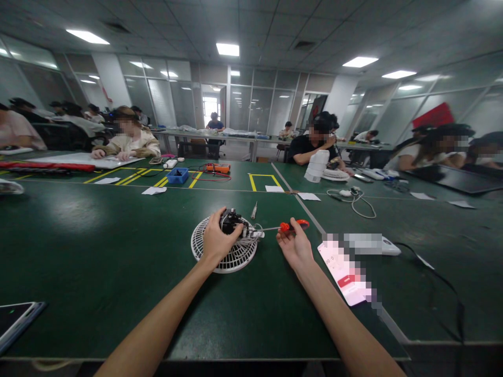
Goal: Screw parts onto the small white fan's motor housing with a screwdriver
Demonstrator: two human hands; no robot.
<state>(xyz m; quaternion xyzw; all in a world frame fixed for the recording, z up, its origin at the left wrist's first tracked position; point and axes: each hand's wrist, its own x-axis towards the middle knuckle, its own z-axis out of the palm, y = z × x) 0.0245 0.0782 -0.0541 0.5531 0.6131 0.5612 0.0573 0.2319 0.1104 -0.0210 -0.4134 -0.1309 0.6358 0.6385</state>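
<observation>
A white round fan grille (236,262) lies on the green table, with a black motor unit (231,219) and thin wires on top of it. My left hand (217,238) is closed around the motor unit, thumb across its near side. In my right hand (294,245) is a screwdriver (288,226) with a red and black handle. Its shaft points left, and the tip is at the white part on the motor's right end; exact contact is too small to make out. A small slim tool (254,210) lies just behind the grille.
A phone (341,275) and a white device with a black cable (377,245) lie to the right. Further back are a blue bin (178,176), an orange meter (218,168), paper slips and a coiled cable (359,201). A tablet edge (19,322) shows front left. Several people sit around.
</observation>
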